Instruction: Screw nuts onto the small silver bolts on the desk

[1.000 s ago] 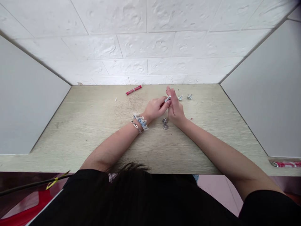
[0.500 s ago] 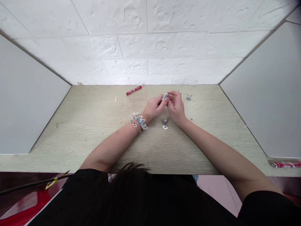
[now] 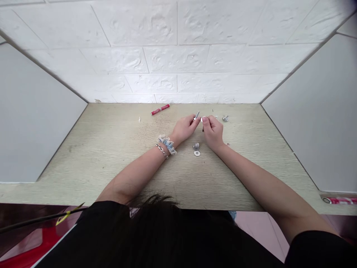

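Note:
My left hand (image 3: 184, 127) is closed on a silver bolt (image 3: 197, 115), whose shank sticks up between thumb and fingers. Just to its right, my right hand (image 3: 214, 132) pinches a flat, round washer (image 3: 203, 119) between thumb and bent fingers. The two hands are slightly apart, above the tabletop. Below them on the table lie a small metal fastener (image 3: 196, 146) and, nearer to me, a loose flat washer (image 3: 197, 153). Beyond my right hand, another bolt with a wide round base (image 3: 225, 118) rests on the table.
A red tube (image 3: 160, 109) lies near the white brick-pattern wall (image 3: 161, 59). A white scrap (image 3: 140, 119) sits left of it. Grey panels (image 3: 36, 111) close in the table (image 3: 92, 156) at both sides. Another red tube (image 3: 340, 200) lies at the right front edge.
My hands have drawn apart; the right moved a little to the right and now shows a washer in its pinch. The bolt in my left hand is more plainly visible. The view shifted slightly.

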